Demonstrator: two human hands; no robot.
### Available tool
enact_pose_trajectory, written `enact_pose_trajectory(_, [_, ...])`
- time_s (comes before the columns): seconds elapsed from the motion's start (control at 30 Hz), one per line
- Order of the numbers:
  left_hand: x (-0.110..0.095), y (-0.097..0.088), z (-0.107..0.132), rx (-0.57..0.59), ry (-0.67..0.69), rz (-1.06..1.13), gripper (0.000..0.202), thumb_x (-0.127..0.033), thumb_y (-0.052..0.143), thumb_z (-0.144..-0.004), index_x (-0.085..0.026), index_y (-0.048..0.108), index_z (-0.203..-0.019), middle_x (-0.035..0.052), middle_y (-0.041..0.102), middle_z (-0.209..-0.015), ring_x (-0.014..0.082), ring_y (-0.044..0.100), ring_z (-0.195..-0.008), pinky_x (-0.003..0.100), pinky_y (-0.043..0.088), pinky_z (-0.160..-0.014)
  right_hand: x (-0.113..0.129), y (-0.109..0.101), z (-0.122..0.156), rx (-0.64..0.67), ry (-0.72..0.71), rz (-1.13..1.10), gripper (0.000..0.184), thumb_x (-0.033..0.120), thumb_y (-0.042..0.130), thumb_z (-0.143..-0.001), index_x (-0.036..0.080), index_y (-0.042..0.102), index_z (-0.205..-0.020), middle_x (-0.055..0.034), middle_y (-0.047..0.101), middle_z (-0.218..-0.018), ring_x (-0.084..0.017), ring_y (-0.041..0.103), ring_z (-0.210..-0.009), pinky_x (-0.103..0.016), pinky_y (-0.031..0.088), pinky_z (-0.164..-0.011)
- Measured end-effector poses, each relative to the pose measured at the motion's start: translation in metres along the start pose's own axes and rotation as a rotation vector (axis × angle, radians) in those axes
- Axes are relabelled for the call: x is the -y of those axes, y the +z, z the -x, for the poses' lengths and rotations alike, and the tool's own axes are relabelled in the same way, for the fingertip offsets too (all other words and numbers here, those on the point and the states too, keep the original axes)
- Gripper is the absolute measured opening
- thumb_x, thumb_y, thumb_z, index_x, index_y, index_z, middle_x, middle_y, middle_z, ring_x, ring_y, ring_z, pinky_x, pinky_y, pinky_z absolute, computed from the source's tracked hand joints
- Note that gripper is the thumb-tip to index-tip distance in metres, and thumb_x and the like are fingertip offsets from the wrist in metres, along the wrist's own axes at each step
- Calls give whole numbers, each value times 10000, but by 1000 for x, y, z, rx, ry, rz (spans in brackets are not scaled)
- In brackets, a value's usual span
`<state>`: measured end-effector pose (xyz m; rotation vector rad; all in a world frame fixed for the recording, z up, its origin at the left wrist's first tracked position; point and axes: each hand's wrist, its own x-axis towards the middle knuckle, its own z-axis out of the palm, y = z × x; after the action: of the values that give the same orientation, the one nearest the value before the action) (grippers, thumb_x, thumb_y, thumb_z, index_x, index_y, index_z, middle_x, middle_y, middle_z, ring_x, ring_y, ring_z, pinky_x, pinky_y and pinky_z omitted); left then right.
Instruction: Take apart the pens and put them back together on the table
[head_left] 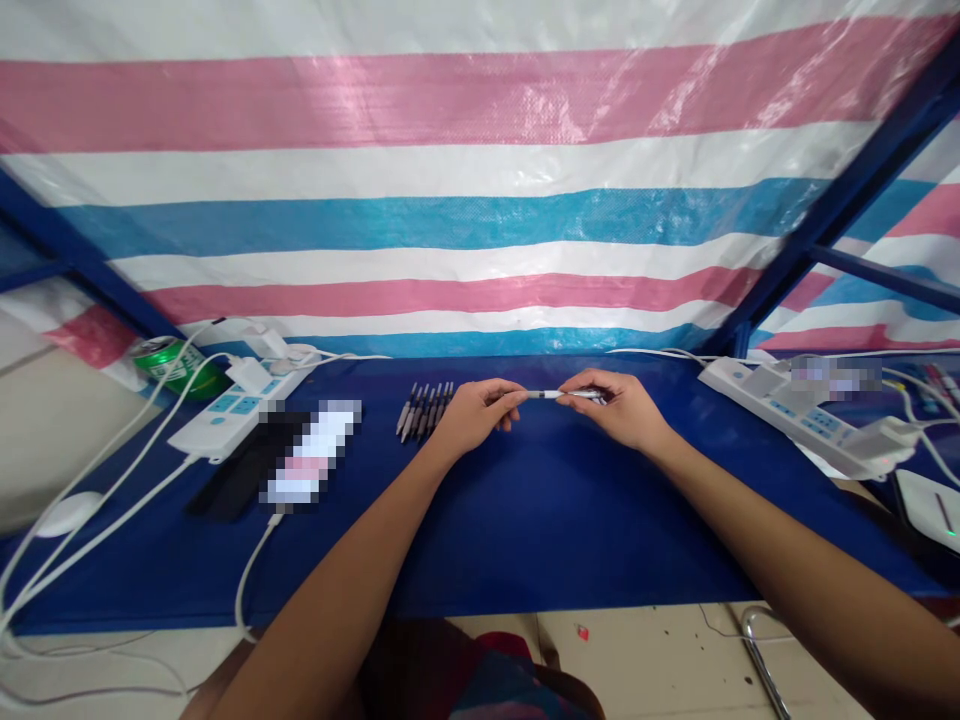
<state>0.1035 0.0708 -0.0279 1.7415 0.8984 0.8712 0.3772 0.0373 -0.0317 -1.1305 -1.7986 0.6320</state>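
A slim pen (550,394) with a white and grey barrel is held level just above the blue table (570,510). My left hand (486,408) pinches its left end between thumb and fingers. The other end sits in the fingertips of my right hand (611,405), which cover part of the barrel. Several grey and black pens (424,410) lie side by side in a row on the table, just left of my left hand, which hides part of the row.
To the left are a power strip (236,405) with plugs, a green can (178,368), and a blurred phone (315,452) on a cable. Another power strip (806,410) lies on the right beside a white device (930,508). A striped sheet (480,220) hangs behind the table.
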Motion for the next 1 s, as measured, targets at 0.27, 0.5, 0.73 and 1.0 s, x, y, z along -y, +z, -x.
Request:
enact_pose_trajectory(0.27, [-4, 3, 3, -22, -52, -90, 599, -681, 530, -1029, -166, 715, -784, -3, 626, -552, 113, 594, -459, 218, 445, -500, 0, 0, -2, -1, -182, 38, 153, 337, 798, -919, 293, 810, -1064, -48, 808, -1101, -231, 763, -941, -366, 601, -834])
enact_pose_trajectory(0.5, [0, 4, 2, -17, -96, -47, 651, -719, 527, -1013, -167, 711, -723, 27, 659, -554, 117, 594, -431, 229, 439, -473, 6, 0, -2, -3, -249, 72, 138, 310, 767, -937, 308, 809, -1069, -60, 806, -1116, -255, 769, -1001, -418, 624, -899])
enact_pose_trajectory(0.73, [6, 7, -4, 6, -152, 95, 604, -716, 611, -974, -150, 726, -797, 63, 723, -637, 119, 611, -440, 225, 423, -425, 9, 0, -2, 21, -269, 66, 116, 316, 745, -950, 320, 823, -1036, -55, 808, -1116, -263, 754, -1049, -458, 619, -957])
enact_pose_trajectory(1.0, [6, 7, -4, 53, -61, 138, 474, -593, 702, -969, -125, 780, -996, 101, 799, -834, 136, 695, -591, 237, 521, -545, 6, -1, -1, 2, -234, 60, 156, 369, 761, -949, 304, 834, -1071, -55, 815, -1100, -246, 774, -956, -397, 621, -856])
